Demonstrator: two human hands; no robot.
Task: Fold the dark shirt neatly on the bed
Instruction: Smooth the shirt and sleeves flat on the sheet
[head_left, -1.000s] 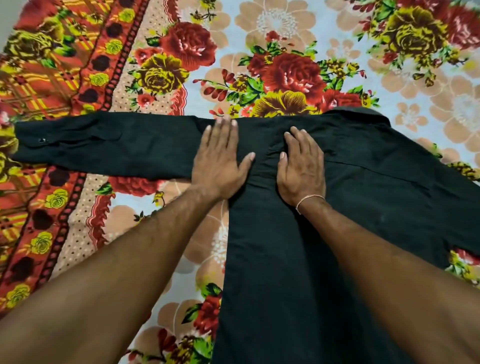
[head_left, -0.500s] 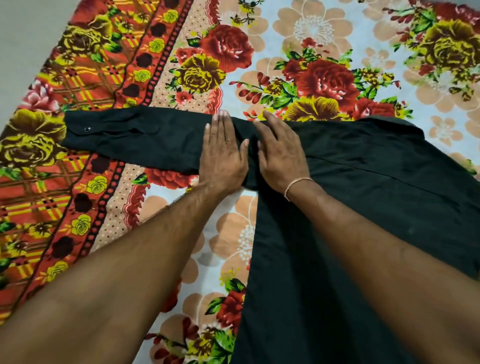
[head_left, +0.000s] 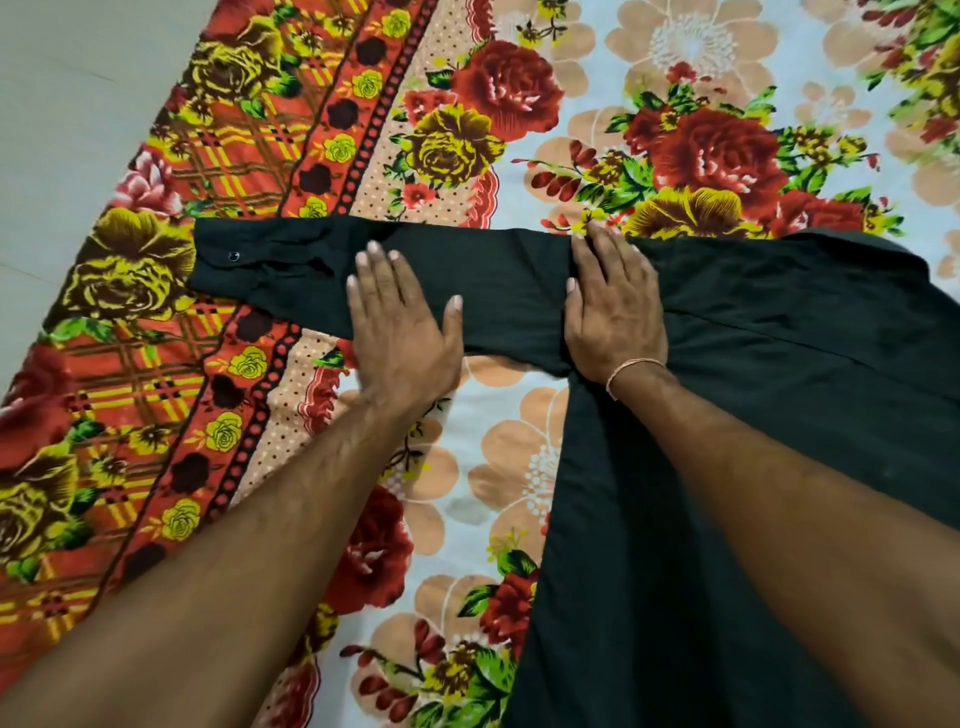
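Observation:
The dark shirt (head_left: 753, 467) lies flat on the bed, its body filling the right and lower part of the view. One sleeve (head_left: 498, 280) stretches straight out to the left, ending in a buttoned cuff (head_left: 234, 257). My left hand (head_left: 402, 332) presses palm down on the middle of that sleeve, fingers spread. My right hand (head_left: 613, 306) lies flat where the sleeve meets the shirt body, with a thin thread band on the wrist. Neither hand grips the cloth.
A floral bedsheet (head_left: 675, 130) in red, yellow and pale blue covers the bed, with an orange patterned border (head_left: 156, 389) on the left. The bed's left edge and grey floor (head_left: 67, 104) show at top left.
My left hand has slid leftward along the sleeve, away from my right hand, which stays at the shoulder. The view has shifted left, showing more of the cuff and the floor.

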